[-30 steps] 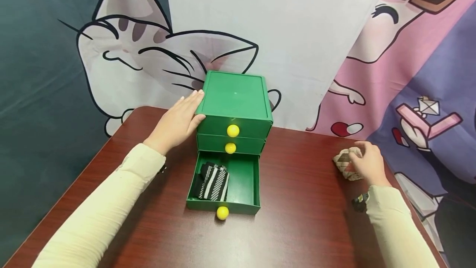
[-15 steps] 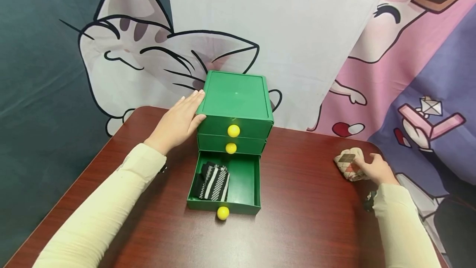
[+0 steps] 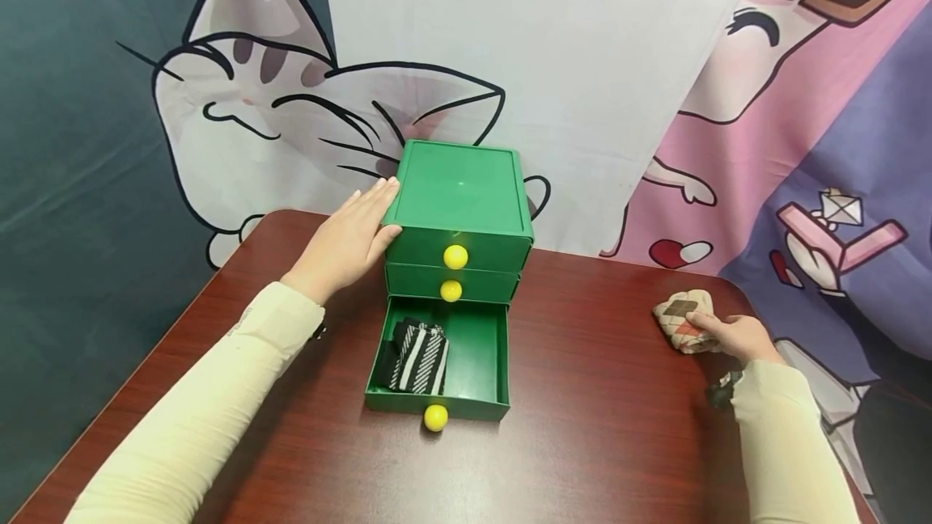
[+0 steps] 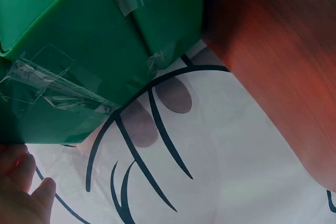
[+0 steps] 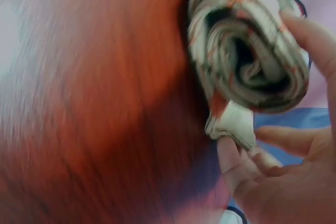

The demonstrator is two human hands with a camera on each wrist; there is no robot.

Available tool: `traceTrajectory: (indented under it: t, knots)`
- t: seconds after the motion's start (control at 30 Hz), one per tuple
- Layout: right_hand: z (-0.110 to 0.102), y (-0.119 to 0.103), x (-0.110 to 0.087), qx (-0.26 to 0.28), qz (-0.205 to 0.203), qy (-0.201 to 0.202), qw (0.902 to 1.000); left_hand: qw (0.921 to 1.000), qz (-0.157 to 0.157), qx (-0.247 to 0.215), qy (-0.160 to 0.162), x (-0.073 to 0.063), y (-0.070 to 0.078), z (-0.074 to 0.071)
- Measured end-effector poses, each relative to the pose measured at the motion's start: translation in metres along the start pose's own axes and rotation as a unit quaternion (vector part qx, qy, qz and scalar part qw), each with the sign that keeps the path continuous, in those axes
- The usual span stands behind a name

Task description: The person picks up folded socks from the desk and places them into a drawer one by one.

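Note:
My left hand (image 3: 342, 245) lies with straight fingers along the left top edge of a green drawer cabinet (image 3: 462, 184). The cabinet's bottom drawer (image 3: 476, 354) is pulled out, and folded black-and-white striped socks (image 3: 422, 358) lie in its left part. At the table's right side, my right hand (image 3: 743, 336) holds a rolled pair of beige argyle socks (image 3: 684, 320). In the right wrist view, the thumb (image 5: 310, 35) presses the roll's side and the fingertips (image 5: 228, 153) meet a loose flap below its spiral end.
Yellow ball knobs mark the drawers, such as the top knob (image 3: 455, 256) and the bottom knob (image 3: 436, 417). A reddish-brown table (image 3: 582, 395) carries the cabinet. Behind it hangs a printed cloth (image 3: 582, 87) with cartoon figures. Clear tape (image 4: 58, 85) covers the cabinet's side.
My right hand has shifted from above the argyle socks to their right side, and its thumb now touches them. The left hand, cabinet and striped socks stay put.

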State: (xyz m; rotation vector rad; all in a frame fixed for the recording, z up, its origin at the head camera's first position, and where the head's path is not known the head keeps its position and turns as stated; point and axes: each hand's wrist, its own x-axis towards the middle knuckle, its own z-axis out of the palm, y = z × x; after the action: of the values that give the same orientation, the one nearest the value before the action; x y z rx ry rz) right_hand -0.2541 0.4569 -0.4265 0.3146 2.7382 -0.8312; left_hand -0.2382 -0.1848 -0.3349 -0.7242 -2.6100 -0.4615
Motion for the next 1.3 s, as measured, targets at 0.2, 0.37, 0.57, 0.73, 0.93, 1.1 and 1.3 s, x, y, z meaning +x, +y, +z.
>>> traceTrajectory:
  t: [0.2, 0.37, 0.57, 0.73, 0.93, 1.1, 1.3]
  knots:
    - [0.002, -0.005, -0.002, 0.134, 0.046, -0.029, 0.9895, 1.0000, 0.003, 0.002, 0.007, -0.001, -0.002, 0.001]
    - [0.006, -0.012, -0.005, 0.266, 0.062, -0.065, 0.9599, 1.0000, 0.001, 0.002, 0.008, -0.001, -0.003, 0.001]
    - [0.011, -0.018, -0.006, 0.287, 0.065, -0.043, 0.9547, 1.0000, 0.003, 0.002, 0.007, -0.001, -0.002, 0.001]
    - [0.013, -0.022, -0.007, 0.270, 0.061, -0.020, 0.9608, 1.0000, 0.001, 0.000, 0.007, -0.001, -0.002, -0.001]
    - [0.017, -0.021, -0.011, 0.292, 0.065, -0.010, 0.9543, 1.0000, -0.001, -0.002, 0.003, 0.000, -0.001, -0.001]
    - [0.021, -0.021, -0.017, 0.312, 0.058, -0.014, 0.9483, 1.0000, -0.002, 0.000, 0.002, 0.000, 0.000, -0.001]
    - [0.028, -0.029, -0.026, 0.319, 0.028, 0.002, 0.9475, 1.0000, -0.005, -0.003, -0.002, -0.001, 0.001, -0.001]
